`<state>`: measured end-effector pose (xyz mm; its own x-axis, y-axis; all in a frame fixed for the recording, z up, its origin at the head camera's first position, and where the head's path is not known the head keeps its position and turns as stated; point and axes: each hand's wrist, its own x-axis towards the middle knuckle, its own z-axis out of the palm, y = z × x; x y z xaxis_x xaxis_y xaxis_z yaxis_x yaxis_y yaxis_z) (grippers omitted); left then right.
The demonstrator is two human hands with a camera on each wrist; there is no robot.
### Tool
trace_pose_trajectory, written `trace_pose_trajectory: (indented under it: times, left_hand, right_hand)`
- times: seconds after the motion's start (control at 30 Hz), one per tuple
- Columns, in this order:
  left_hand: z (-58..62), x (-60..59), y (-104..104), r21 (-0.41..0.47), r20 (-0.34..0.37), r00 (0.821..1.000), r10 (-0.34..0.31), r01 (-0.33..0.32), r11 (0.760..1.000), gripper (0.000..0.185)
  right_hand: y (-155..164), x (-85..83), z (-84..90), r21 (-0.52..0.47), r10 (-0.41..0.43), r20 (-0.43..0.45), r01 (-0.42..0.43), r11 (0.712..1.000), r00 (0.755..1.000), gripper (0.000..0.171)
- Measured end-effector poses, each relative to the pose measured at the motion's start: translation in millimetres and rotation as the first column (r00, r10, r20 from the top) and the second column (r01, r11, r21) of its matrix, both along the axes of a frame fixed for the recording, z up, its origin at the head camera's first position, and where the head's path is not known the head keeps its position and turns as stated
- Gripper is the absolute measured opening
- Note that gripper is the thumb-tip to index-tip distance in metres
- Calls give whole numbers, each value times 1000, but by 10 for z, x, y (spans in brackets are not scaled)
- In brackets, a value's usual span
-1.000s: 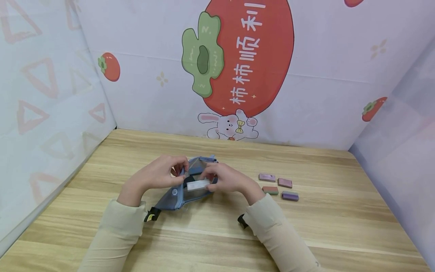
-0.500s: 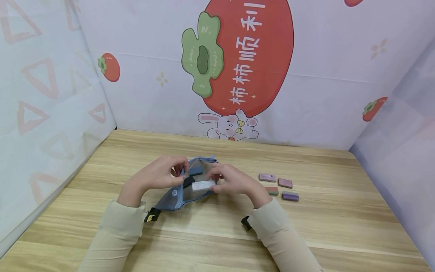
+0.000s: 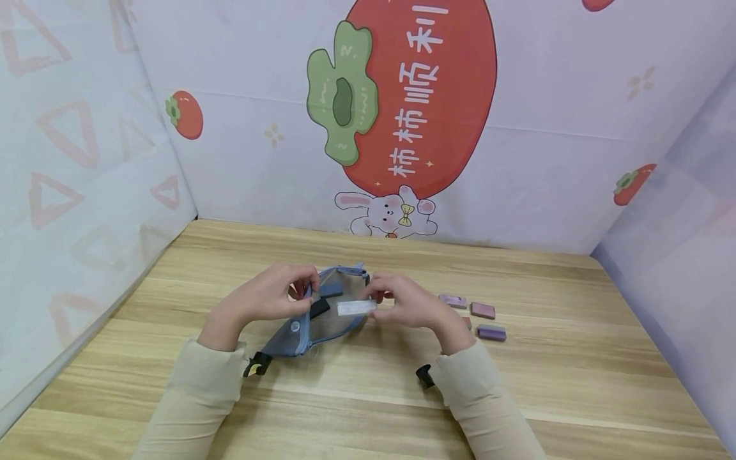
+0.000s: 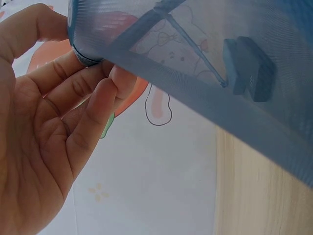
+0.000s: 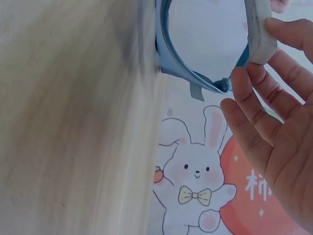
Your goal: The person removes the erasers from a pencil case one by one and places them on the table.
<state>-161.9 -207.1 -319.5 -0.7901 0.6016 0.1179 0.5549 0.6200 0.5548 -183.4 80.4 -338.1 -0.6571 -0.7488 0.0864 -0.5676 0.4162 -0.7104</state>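
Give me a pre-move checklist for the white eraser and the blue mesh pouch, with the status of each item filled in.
1. Left hand pinches the rim of the blue mesh pouch: ok.
2. Right hand holds the white eraser by its end: ok.
3. Pouch mouth held open: ok, the right wrist view looks through it.
4. Eraser inside the pouch: not ok, it sits at the pouch's right edge.
5. Dark erasers seen through the mesh: ok.
6. Coloured erasers apart on the table: ok.
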Motion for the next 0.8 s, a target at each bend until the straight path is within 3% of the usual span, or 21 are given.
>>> trace_pose_trajectory:
  times: [0.17, 0.47, 0.8]
  left_hand:
    - [-16, -8, 1, 3, -8, 1000, -1, 1, 1000, 13]
    - [-17, -9, 15, -4, -3, 1000, -5, 5, 1000, 14]
    - [-24, -17, 12, -5, 3, 1000, -2, 2, 1000, 12]
  right_hand:
    - [85, 6, 45, -14, -28, -21, 28, 1000, 999, 20]
    - [250, 29, 65, -68, -111, 20, 112, 991, 994, 20]
    - [344, 56, 69, -50, -149, 30, 150, 987, 988, 20]
